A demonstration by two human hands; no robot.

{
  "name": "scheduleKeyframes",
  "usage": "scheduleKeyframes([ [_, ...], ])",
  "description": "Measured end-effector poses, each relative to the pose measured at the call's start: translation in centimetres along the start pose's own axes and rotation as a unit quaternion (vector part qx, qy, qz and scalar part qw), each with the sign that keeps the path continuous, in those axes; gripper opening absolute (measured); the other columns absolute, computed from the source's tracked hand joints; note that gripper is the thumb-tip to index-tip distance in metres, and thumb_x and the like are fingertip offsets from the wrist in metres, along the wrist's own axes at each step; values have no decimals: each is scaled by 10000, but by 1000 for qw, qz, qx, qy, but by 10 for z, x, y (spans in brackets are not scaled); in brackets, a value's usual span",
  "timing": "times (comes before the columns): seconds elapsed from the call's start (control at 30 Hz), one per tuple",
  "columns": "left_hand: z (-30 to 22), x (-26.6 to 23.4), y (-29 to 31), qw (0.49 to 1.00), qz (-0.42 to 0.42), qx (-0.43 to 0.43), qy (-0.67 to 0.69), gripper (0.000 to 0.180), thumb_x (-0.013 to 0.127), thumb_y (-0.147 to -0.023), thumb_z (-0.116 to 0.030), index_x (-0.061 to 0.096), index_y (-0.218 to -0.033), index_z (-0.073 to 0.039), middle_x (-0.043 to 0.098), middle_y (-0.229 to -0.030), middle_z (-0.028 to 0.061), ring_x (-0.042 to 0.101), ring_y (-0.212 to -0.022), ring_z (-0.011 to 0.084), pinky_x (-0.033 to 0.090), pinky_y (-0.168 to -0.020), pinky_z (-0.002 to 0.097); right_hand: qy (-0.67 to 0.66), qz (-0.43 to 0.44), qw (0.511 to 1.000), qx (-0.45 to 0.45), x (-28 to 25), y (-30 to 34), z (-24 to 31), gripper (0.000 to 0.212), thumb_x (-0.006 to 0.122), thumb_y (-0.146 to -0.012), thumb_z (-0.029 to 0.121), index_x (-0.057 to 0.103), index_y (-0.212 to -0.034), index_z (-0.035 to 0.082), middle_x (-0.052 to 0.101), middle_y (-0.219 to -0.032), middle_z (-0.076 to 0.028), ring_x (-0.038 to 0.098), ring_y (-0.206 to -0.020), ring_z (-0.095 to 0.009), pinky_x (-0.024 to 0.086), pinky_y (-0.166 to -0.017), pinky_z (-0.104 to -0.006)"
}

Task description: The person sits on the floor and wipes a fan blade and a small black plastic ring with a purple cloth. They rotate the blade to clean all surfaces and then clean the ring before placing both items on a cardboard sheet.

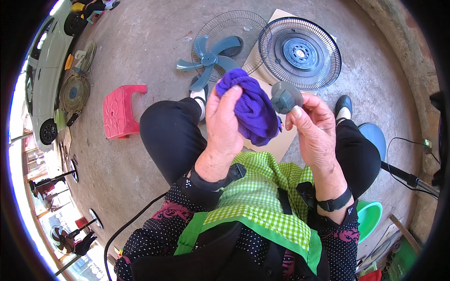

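My left hand (224,124) is closed around a bunched purple cloth (251,105), thumb on top. Just right of it, my right hand (315,129) pinches a small round grey plastic knob (285,97) with a raised ribbed centre, between thumb and fingers. Cloth and knob are held up above my lap, close together; whether they touch is hard to tell. Beyond them on the floor lies a blue fan blade (209,59) with several vanes, resting on a wire fan grille (243,23). A dark round grille with a blue centre (300,54) lies to its right, on cardboard (257,70).
A pink plastic stool (121,111) stands left of my knee. Further left are old fans (75,93) and a parked car (54,70). On the right are a blue round base (373,138), a black cable (398,139) and a green basin (370,218).
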State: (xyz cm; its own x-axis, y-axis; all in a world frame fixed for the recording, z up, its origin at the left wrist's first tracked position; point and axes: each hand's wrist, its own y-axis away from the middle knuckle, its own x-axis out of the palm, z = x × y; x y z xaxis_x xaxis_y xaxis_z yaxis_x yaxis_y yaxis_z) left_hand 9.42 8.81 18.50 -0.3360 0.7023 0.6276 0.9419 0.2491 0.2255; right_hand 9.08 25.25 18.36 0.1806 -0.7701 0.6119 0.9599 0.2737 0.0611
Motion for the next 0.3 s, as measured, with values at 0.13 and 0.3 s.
scheduleKeyframes([
  [0.13, -8, -2, 6, 993, 69, 22, -91, 288, 516, -946, -100, 552, -1218, -10, 655, -1041, 91, 644, -902, 162, 523, -808, 294, 121, -29, 991, 54, -5, -1, -2, 214, 670, -893, 78, 627, -1096, 27, 667, -932, -30, 633, -838, -83, 484, -633, -207],
  [0.3, 7, -7, 6, 798, 236, 198, -518, 430, 637, -876, -254, 569, -1255, -61, 526, -1329, 155, 543, -1185, 339, 430, -1001, 392, 191, 8, 981, -17, -15, 3, -11, 190, 604, -919, 18, 612, -1109, 29, 580, -1189, -108, 659, -858, -164, 565, -755, -280],
])
